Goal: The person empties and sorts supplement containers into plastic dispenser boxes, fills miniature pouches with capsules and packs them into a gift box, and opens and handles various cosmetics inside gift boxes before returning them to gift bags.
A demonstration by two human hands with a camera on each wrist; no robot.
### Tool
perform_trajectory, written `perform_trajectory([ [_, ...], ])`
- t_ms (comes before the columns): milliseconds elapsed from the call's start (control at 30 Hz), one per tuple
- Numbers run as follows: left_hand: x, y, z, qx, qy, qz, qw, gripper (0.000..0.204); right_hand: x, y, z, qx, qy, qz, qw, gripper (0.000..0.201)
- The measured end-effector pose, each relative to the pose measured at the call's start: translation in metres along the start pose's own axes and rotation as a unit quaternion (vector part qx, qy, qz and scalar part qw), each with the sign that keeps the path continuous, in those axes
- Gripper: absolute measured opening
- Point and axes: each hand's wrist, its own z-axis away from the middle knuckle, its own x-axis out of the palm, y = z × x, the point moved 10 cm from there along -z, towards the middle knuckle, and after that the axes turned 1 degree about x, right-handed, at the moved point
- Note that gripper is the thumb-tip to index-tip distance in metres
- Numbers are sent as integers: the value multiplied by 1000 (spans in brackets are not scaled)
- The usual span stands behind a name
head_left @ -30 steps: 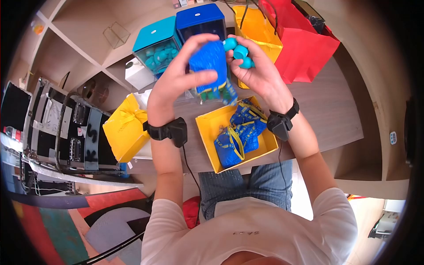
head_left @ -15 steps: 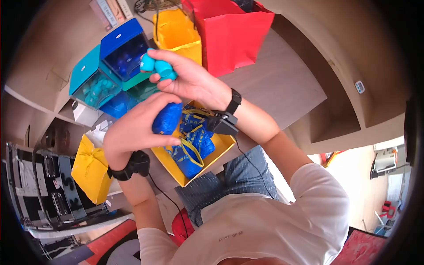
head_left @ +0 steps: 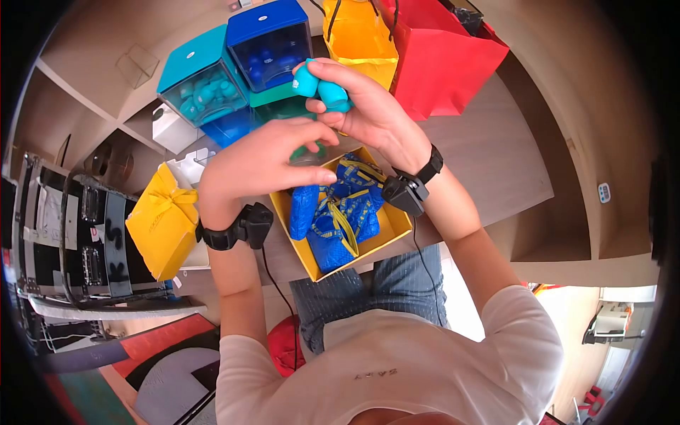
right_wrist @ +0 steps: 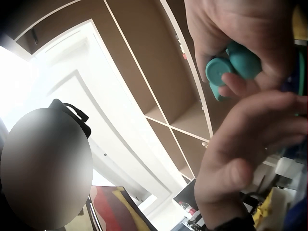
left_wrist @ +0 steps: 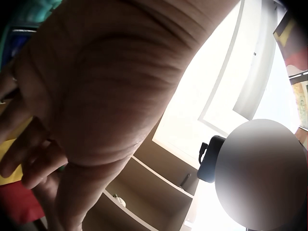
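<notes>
**Pouch (head_left: 304, 212) lowered into the box (head_left: 393, 228), left hand (head_left: 258, 159) loosened**

Half a second ago my left fingers were wrapped about the pouch above the box; now it is down inside, just below my thumb, against the wall nearest that hand. My left thumb and fingers are apart, slightly bent, with nothing between them; whether the thumb tip still brushes the pouch I can't tell. My right hand (head_left: 375, 113) keeps its curled pinch on the teal pieces (head_left: 306, 82), beyond my left fingertips.

To do this well, I'd lift the left thumb straight clear, so it doesn't catch the pouch or drag the straps (head_left: 343, 230) beside it. The teal pieces look smooth and round, so I'd keep even pressure: too hard a squeeze could pop one out. Farther past my right fingers stand the blue case (head_left: 265, 21) and yellow bag (head_left: 361, 46); I'd keep my knuckles off both.
</notes>
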Motion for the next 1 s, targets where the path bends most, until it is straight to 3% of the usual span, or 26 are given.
perform_trajectory([
  [67, -10, 1, 4, 5, 19, 0, 1000, 42, 0, 2, 0, 5, -8, 12, 1000, 22],
  [133, -37, -4, 12, -7, 132, 35, 991, 28, -1, 2, -1, 7, -5, 18, 1000, 22],
  [167, -41, -6, 14, -10, 133, 35, 990, 28, -3, 3, -1, 7, 0, 25, 1000, 22],
  [233, -63, -12, 25, -31, 227, 52, 972, 20, -2, 4, 1, 9, 4, 28, 1000, 23],
  [300, -69, -15, 30, -40, 245, 64, 967, 15, -5, 4, 0, 9, 23, 48, 999, 23],
  [433, -84, -8, 40, -9, 324, 100, 941, 17, -7, 6, -1, 7, 41, 76, 996, 27],
  [500, -97, 22, 61, 117, 427, 158, 882, 19, -5, 5, 1, 5, 41, 79, 996, 27],
  [567, -97, 45, 78, 205, 430, 185, 860, 42, -6, 4, 1, 4, 41, 85, 996, 27],
  [633, -88, 53, 98, 309, 343, 474, 750, 69, -5, 1, 1, 0, 21, 62, 998, 25],
  [700, -80, 70, 122, 350, 178, 532, 750, 93, 1, 0, 6, -6, 52, 62, 997, 24],
  [767, -75, 99, 124, 371, 73, 555, 741, 100, -6, -2, 10, -16, 82, 62, 995, 24],
  [867, -81, 104, 121, 386, 67, 540, 745, 100, -6, 0, 1, 6, 19, 30, 999, 24],
  [1000, -76, 114, 128, 401, 57, 507, 761, 101, -10, 1, -1, -6, 28, 38, 999, 25],
])
